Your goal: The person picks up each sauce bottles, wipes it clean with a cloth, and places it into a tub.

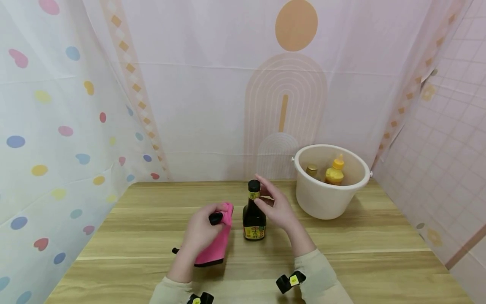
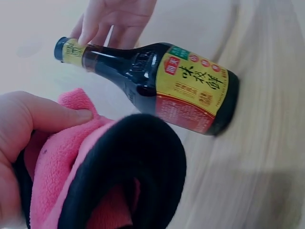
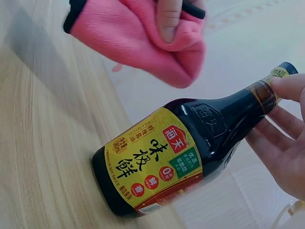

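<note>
Upright on the wooden table stands a dark soy sauce bottle (image 1: pixel 254 217) with a black cap; its yellow and red label (image 3: pixel 152 160) shows in the right wrist view. My right hand (image 1: pixel 279 209) holds it by the neck, thumb in front and fingers behind. To the left of the bottle, my left hand (image 1: pixel 203 228) grips a folded pink cloth (image 1: pixel 217 247) with black edging. The left wrist view shows my thumb pressed on the bunched cloth (image 2: pixel 64 157), whose black-edged fold curls open. The cloth is held beside the bottle, apart from it.
At the back right of the table (image 1: pixel 133 219) is a white bucket (image 1: pixel 322 202). Inside it are a yellow squeeze bottle (image 1: pixel 335 171) and another container with a gold-coloured cap (image 1: pixel 311 169). Patterned curtains (image 1: pixel 205 105) hang behind and at both sides.
</note>
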`<state>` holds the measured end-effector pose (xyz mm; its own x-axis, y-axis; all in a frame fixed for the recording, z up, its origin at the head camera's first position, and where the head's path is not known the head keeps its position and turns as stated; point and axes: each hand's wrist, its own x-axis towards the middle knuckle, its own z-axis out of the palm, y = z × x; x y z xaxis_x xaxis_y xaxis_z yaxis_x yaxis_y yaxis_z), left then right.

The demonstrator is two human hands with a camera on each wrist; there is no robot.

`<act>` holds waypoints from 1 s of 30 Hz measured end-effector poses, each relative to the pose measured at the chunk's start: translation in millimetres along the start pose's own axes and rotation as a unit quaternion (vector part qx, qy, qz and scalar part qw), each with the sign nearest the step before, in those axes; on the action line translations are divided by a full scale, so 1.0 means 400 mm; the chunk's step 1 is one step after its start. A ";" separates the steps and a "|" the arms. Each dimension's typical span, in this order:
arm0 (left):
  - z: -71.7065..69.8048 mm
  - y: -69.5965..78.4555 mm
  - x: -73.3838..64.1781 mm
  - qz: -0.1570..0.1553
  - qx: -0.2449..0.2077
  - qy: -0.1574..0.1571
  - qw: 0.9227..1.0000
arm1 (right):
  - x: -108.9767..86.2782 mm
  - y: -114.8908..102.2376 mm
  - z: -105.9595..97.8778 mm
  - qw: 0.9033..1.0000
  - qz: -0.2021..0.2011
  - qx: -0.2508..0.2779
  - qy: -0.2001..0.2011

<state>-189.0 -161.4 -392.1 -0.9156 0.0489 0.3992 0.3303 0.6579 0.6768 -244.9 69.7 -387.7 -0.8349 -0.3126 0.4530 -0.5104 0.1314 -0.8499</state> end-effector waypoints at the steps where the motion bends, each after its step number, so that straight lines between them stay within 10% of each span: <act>1: -0.003 0.001 0.001 -0.002 -0.006 0.009 1.000 | 0.000 -0.001 0.001 1.000 0.000 0.001 0.005; 19: 0.019 0.003 0.006 0.013 -0.044 0.064 0.997 | 0.011 -0.038 0.031 0.987 0.000 -0.127 0.096; 30: 0.024 0.010 0.004 -0.011 -0.061 0.054 0.997 | -0.003 -0.043 0.019 0.989 -0.021 -0.104 0.102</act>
<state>-191.3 -151.6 -394.6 -0.8951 -0.0509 0.4429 0.3411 0.5615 0.7539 -233.5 60.8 -375.5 -0.8250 -0.1279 0.5505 -0.5597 0.3200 -0.7644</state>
